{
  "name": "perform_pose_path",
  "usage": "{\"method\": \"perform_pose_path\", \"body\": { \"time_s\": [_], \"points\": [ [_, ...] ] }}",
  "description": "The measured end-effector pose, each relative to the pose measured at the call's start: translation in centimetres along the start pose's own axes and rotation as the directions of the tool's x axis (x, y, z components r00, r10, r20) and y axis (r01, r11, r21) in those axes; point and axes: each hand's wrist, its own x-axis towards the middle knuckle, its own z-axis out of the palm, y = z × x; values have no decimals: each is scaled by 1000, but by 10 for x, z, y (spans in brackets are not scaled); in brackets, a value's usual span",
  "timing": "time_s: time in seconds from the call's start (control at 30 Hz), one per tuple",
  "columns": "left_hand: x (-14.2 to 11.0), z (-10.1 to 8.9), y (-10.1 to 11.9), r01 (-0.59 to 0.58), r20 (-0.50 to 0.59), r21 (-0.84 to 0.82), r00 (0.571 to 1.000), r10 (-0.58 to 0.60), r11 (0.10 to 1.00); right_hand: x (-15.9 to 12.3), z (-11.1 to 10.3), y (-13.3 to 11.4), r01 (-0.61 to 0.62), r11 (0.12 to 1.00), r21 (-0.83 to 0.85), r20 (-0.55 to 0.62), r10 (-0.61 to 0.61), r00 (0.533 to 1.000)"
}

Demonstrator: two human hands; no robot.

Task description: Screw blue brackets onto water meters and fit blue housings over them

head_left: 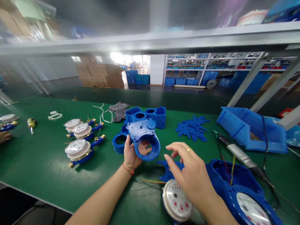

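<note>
My left hand grips a blue plastic water-meter housing, raised above the green table, its round opening toward me. Just right of it, my right hand hovers with thumb and fingers apart and nothing between them. Below that hand stands a water meter with a white dial, partly covered by the hand. A flat blue plate lies behind this meter. At the lower right sits another blue housing with a meter dial in it. Several more blue housings stand behind my left hand.
Several brass-and-blue meters stand on the left. Flat blue parts lie piled at right, near a blue bin and a corded electric screwdriver. A grey cloth lies behind. Another person's hand shows far left.
</note>
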Motion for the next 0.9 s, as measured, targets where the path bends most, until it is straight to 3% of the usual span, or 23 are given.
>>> {"method": "perform_pose_path", "body": {
  "time_s": [0.07, 0.13, 0.17, 0.27, 0.4, 0.6, 0.67, 0.9],
  "points": [
    [6, -2, 7, 50, 14, -32, 999, -49, 998, 6, -4, -2, -47, 989, -142, 282, 86, 956],
    [8, -4, 10, 65, 20, -48, 998, -64, 997, 13, -3, -10, 32, 960, -276, 561, 134, 817],
    [8, -5, 10, 64, 21, -51, 998, -63, 997, 15, 0, -15, 99, 948, -303, 646, 127, 752],
    [6, -6, 6, 53, 23, -52, 998, -52, 997, 20, 8, -27, 258, 938, -231, 764, 11, 645],
    [6, -6, 2, 38, 23, -53, 999, -36, 998, 16, 17, -28, 312, 934, -176, 804, -46, 593],
    [6, -6, 3, 42, 6, -46, 999, -42, 998, 2, 23, -17, 382, 918, -111, 750, -175, 638],
    [6, -6, 4, 39, -3, -47, 999, -39, 998, 3, 22, -14, 354, 932, -75, 724, -194, 663],
    [6, -6, -2, 31, -33, -61, 999, -33, 998, 1, 15, 2, -42, 997, 59, 522, 5, 853]
  ]
}}
